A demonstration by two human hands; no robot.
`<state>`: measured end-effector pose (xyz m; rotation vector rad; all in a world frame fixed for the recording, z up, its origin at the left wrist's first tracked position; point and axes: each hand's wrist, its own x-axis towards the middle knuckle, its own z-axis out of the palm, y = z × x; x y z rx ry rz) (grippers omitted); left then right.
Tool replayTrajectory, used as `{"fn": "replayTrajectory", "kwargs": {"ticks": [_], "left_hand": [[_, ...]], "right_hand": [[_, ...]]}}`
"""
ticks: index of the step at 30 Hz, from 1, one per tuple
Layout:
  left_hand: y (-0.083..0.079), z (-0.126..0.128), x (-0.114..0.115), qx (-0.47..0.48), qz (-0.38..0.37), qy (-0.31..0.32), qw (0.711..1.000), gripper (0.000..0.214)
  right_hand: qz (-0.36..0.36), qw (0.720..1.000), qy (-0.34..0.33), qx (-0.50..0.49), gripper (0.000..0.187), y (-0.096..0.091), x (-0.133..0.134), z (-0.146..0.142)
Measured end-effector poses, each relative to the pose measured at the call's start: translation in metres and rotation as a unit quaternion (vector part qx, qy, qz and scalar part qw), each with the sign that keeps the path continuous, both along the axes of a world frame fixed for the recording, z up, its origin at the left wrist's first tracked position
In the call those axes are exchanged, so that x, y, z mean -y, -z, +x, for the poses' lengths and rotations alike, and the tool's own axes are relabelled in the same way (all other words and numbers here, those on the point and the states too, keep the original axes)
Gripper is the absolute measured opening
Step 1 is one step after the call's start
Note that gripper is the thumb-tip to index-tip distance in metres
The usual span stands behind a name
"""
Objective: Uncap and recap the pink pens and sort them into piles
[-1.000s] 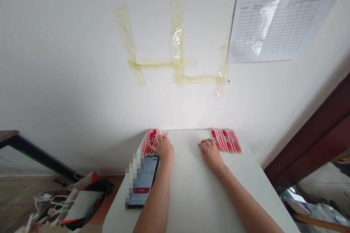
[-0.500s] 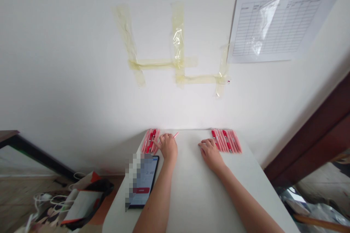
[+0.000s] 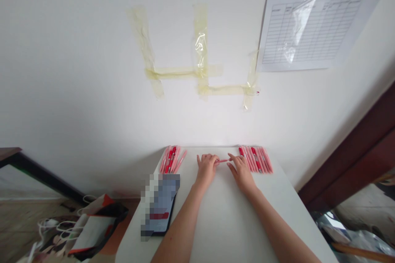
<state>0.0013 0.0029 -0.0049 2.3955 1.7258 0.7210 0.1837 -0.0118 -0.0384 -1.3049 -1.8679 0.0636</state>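
Note:
Both hands meet near the far middle of the white table. My left hand is closed on one end of a thin pink pen. My right hand pinches the pen's other end. The pen lies level between the two hands, just above the tabletop. A row of several pink and red pens lies at the table's far left. A second row of pens lies at the far right, beside my right hand.
A phone with a lit screen lies on the table's left edge. The white wall behind carries strips of yellowed tape and a printed table sheet. Bags and cables lie on the floor left; a dark wooden frame stands right.
My left hand lifted one pen from the left row and carried it right to the middle. My right hand shifted slightly left and took hold of its other end.

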Motion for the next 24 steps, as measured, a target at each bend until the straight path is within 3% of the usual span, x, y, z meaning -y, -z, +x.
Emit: {"fn": "replayTrajectory", "kwargs": {"ticks": [7,16,24], "left_hand": [[-0.002,0.003,0.003,0.030,0.019,0.055,0.998,0.015],[0.006,-0.002,-0.005,0.005,0.027,0.014,1.000,0.016],[0.005,-0.003,-0.006,0.018,0.029,0.010,0.999,0.012]], "right_hand": [[-0.003,1.000,-0.016,-0.017,0.031,0.002,-0.003,0.005],[-0.018,0.995,-0.011,-0.093,0.029,0.003,-0.006,0.009],[0.030,0.995,0.020,-0.092,0.022,0.003,-0.007,0.014]]}}
